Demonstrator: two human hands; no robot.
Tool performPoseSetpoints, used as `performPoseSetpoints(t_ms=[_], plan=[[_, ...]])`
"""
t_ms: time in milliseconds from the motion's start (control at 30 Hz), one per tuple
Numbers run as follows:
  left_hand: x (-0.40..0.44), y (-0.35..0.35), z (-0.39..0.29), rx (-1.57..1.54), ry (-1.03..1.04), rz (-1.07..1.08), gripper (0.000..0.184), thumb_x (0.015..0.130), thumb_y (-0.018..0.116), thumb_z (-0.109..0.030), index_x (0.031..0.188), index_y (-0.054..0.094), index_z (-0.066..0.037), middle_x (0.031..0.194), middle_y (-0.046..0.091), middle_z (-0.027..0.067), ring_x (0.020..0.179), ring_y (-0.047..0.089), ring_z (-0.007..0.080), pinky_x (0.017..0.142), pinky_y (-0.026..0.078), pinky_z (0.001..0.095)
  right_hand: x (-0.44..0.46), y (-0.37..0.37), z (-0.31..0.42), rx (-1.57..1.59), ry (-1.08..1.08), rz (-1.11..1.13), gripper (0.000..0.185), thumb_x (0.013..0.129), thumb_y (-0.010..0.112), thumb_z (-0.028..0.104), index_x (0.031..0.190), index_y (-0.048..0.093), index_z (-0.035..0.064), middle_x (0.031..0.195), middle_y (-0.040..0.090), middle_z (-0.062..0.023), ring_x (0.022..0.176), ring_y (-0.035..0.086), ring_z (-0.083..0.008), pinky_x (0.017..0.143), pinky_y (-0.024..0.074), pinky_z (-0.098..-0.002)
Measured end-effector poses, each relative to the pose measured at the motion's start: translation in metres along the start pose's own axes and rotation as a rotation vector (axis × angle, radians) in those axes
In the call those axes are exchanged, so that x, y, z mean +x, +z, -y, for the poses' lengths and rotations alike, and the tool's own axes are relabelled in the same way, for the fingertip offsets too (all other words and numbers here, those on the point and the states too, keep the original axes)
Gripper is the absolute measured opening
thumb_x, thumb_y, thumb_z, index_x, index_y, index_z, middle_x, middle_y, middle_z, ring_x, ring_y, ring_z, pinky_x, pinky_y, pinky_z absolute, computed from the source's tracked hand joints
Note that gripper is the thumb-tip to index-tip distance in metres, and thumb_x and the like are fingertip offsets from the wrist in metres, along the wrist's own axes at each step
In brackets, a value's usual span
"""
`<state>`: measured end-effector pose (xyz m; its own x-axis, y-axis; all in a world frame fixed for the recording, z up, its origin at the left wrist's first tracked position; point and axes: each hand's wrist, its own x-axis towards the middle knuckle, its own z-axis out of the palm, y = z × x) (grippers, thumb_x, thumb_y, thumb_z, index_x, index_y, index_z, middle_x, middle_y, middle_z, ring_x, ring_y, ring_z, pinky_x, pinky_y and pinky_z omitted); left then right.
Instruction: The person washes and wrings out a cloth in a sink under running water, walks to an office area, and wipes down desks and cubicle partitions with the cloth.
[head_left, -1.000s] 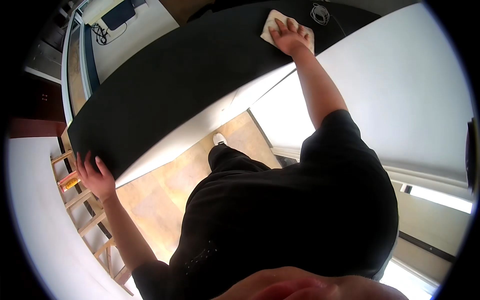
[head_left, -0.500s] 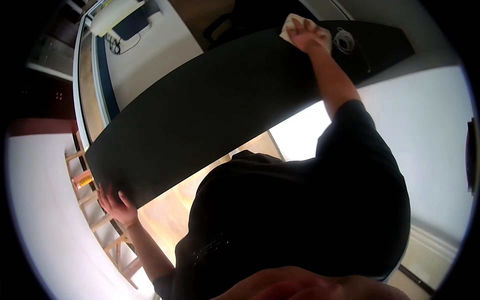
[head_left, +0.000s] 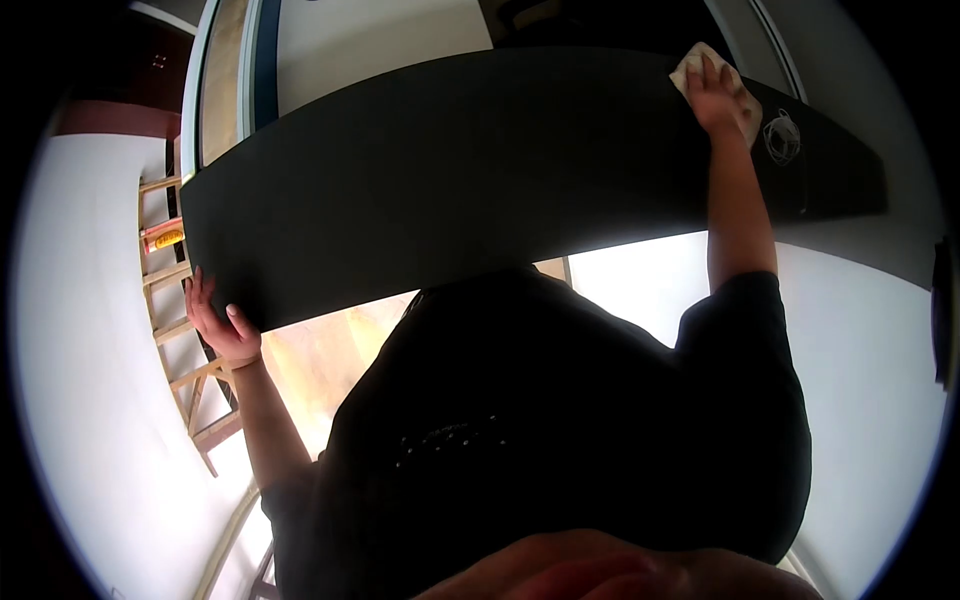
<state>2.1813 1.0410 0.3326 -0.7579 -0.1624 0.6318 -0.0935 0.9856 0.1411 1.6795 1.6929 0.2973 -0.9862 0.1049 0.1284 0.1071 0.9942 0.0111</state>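
Note:
A long dark desk (head_left: 450, 170) with a curved far edge spans the view. Near its far right part, my right hand (head_left: 718, 100) presses a whitish cloth (head_left: 748, 98) onto the surface, fingers spread over it. Just right of that hand lies a coiled white cable (head_left: 782, 138), its loose end trailing over the desktop. My left hand (head_left: 225, 325) rests at the desk's near left corner, fingers apart and thumb out, with nothing held.
Beyond the left edge stands a wooden rack like a ladder (head_left: 165, 275), with an orange-and-yellow packet (head_left: 165, 240) on it. A light floor (head_left: 335, 350) shows below the desk. White wall surfaces flank both sides.
The view has turned, so desk and hands appear shifted. My right hand stays on the cloth beside the cable, and my left hand stays at the left corner.

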Motion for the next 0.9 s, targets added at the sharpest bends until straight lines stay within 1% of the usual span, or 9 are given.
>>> performPoseSetpoints(t_ms=[133, 200, 267, 333, 367, 400, 433, 700, 900], plan=[[-0.001, 0.008, 0.004, -0.019, -0.031, -0.013, 0.052, 0.106, 0.046, -0.041, 0.133, 0.059, 0.002, 0.143, 0.061, 0.0211, 0.137, 0.05, 0.0474, 0.117, 0.036, 0.0545, -0.012, -0.001, 0.017, 0.02, -0.058, 0.027, 0.076, 0.098, 0.022, 0.075, 0.166, 0.014, 0.0427, 0.176, 0.013, -0.0058, 0.154, 0.02, -0.054, 0.119, 0.0195, -0.0702], [-0.004, 0.008, 0.005, -0.005, -0.033, -0.02, 0.05, 0.106, 0.048, -0.038, 0.135, 0.057, 0.002, 0.143, 0.061, 0.0213, 0.136, 0.05, 0.0479, 0.117, 0.036, 0.0545, -0.026, 0.013, 0.039, 0.016, -0.192, -0.055, 0.07, 0.099, 0.03, 0.071, 0.163, 0.028, 0.0407, 0.173, 0.022, -0.0061, 0.154, 0.022, -0.0506, 0.118, 0.025, -0.07], [-0.004, 0.005, 0.003, 0.003, -0.013, 0.007, 0.049, 0.105, 0.049, -0.036, 0.136, 0.057, 0.002, 0.142, 0.062, 0.0214, 0.135, 0.05, 0.0472, 0.117, 0.036, 0.0541, -0.05, 0.019, 0.068, -0.645, -0.61, -0.181, 0.067, 0.1, 0.04, 0.063, 0.16, 0.036, 0.0346, 0.171, 0.027, -0.01, 0.152, 0.026, -0.0515, 0.116, 0.0294, -0.0687], [-0.004, 0.008, 0.006, 0.001, 0.014, -0.006, 0.049, 0.105, 0.05, -0.035, 0.136, 0.057, 0.002, 0.142, 0.062, 0.0211, 0.134, 0.051, 0.0461, 0.116, 0.036, 0.0533, -0.122, -0.036, 0.152, 0.02, -0.484, 0.077, 0.071, 0.105, 0.029, 0.062, 0.167, 0.023, 0.0291, 0.175, 0.014, -0.0104, 0.156, 0.013, -0.0524, 0.123, 0.0085, -0.0684], [-0.005, 0.007, 0.004, -0.03, 0.003, -0.003, 0.049, 0.104, 0.051, -0.034, 0.137, 0.057, 0.002, 0.142, 0.062, 0.0211, 0.134, 0.051, 0.045, 0.116, 0.036, 0.0524, -0.146, -0.051, 0.177, 0.036, -0.572, 0.121, 0.07, 0.105, 0.033, 0.062, 0.167, 0.024, 0.0289, 0.175, 0.013, -0.01, 0.156, 0.011, -0.0524, 0.123, 0.0084, -0.0683], [-0.008, 0.007, 0.007, -0.016, 0.016, -0.005, 0.049, 0.104, 0.051, -0.033, 0.137, 0.057, 0.002, 0.143, 0.061, 0.0206, 0.135, 0.051, 0.0447, 0.117, 0.036, 0.0525, -0.168, -0.055, 0.195, -0.036, -0.686, -0.016, 0.066, 0.1, 0.047, 0.057, 0.159, 0.039, 0.0293, 0.17, 0.028, -0.0122, 0.151, 0.028, -0.0522, 0.114, 0.0325, -0.0675], [-0.007, 0.007, 0.008, 0.002, 0.021, 0.007, 0.049, 0.104, 0.052, -0.033, 0.137, 0.057, 0.002, 0.143, 0.061, 0.0204, 0.135, 0.05, 0.0449, 0.117, 0.035, 0.0528, -0.184, -0.055, 0.219, 0.006, -0.812, 0.004, 0.066, 0.1, 0.046, 0.057, 0.158, 0.041, 0.0262, 0.17, 0.028, -0.0129, 0.15, 0.029, -0.0529, 0.113, 0.0337, -0.0676], [-0.015, 0.006, 0.017, 0.08, 0.081, 0.054, 0.05, 0.104, 0.051, -0.036, 0.138, 0.057, 0.001, 0.147, 0.059, 0.0195, 0.138, 0.047, 0.0441, 0.119, 0.033, 0.0533, -0.306, -0.095, 0.283, 0.244, -1.276, 0.237, 0.072, 0.099, 0.05, 0.064, 0.162, 0.037, 0.0333, 0.175, 0.019, -0.0068, 0.159, 0.01, -0.044, 0.125, 0.0101, -0.0645], [-0.022, 0.01, 0.031, 0.033, 0.065, 0.045, 0.051, 0.105, 0.052, -0.036, 0.138, 0.057, 0.002, 0.147, 0.059, 0.0175, 0.138, 0.048, 0.042, 0.118, 0.032, 0.0524, -0.307, -0.085, 0.228, 0.286, -1.196, 0.173, 0.072, 0.094, 0.059, 0.065, 0.158, 0.043, 0.0371, 0.172, 0.026, -0.0013, 0.16, 0.014, -0.0364, 0.125, 0.0159, -0.0603]])
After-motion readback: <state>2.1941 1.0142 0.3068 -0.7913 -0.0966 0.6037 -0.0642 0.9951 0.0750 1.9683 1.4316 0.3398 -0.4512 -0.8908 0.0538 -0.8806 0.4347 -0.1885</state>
